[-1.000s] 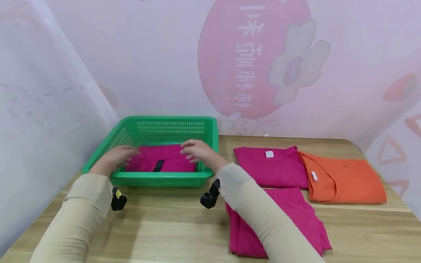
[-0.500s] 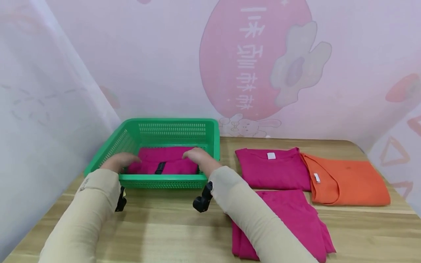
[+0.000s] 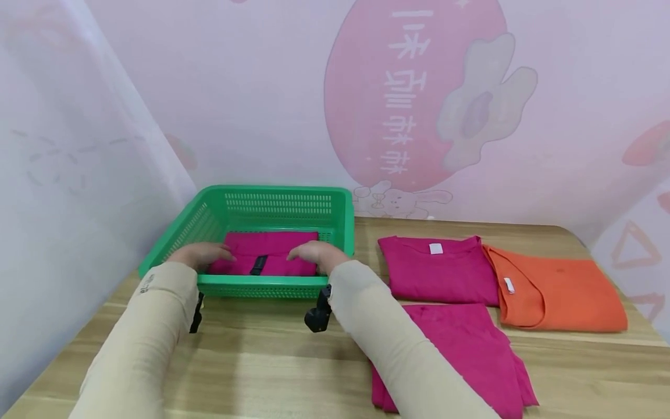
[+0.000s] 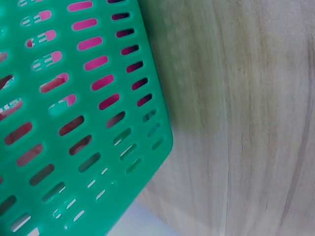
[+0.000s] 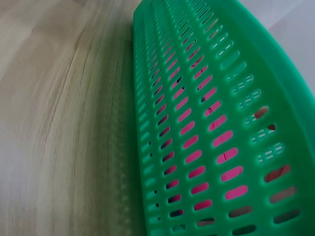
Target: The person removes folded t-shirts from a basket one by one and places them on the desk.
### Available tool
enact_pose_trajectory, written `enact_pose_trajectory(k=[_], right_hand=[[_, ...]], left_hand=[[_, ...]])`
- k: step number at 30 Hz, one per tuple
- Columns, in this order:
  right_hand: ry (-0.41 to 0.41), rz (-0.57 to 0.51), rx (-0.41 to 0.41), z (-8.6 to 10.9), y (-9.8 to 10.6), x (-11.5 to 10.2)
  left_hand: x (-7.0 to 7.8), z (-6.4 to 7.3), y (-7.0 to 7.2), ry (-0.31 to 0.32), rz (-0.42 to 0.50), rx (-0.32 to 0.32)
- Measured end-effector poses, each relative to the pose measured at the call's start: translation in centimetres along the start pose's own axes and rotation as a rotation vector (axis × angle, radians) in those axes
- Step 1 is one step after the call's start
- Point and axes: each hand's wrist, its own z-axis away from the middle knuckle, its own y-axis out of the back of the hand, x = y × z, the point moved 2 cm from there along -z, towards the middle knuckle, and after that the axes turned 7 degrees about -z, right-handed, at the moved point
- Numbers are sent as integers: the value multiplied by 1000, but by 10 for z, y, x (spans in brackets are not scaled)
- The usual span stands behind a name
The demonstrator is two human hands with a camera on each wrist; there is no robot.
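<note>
A folded magenta garment (image 3: 282,247) with a black strip across its front part lies in the green plastic basket (image 3: 272,281). My left hand (image 3: 201,254) reaches over the front left of the rim, its thumb side at the garment's left end. At the right end is my right hand (image 3: 319,254), bent down with its fingertips close to the cloth. The lower fingers of both hands are hidden, so whether they pinch the cloth does not show. Through the slots in both wrist views, bits of magenta cloth (image 4: 96,62) and fingers appear.
Right of the basket lie a folded magenta shirt (image 3: 437,276) with a white label, an orange folded garment (image 3: 581,294) and a nearer magenta garment (image 3: 460,355), partly under my right sleeve. A printed wall (image 3: 262,116) stands behind the wooden table (image 3: 272,361).
Both hands have lowered from above the garment into the basket, to its two ends. The garment keeps its place in the basket. The whole scene has shifted slightly rightward in view.
</note>
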Motion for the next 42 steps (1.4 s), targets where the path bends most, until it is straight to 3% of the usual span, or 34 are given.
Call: enact_pose_trajectory(k=[8,19,27,33,38,42], right_hand=[[-15,-108,25,1,2,0],[-79,-90,134,1,8,2],[-134,-221,227,2,9,2],[-87,-187,254,-2,6,2],[-28,-77,282,-7,6,1],[47,9,295,-22,8,3]], left_hand=[[0,-3,1,17,20,-27],[-3,-8,-2,-10,145,-59],[0,-4,0,-50,41,1],[0,-2,3,-89,-16,27],[-2,-4,6,-106,8,44],[-2,-4,7,-110,48,60]])
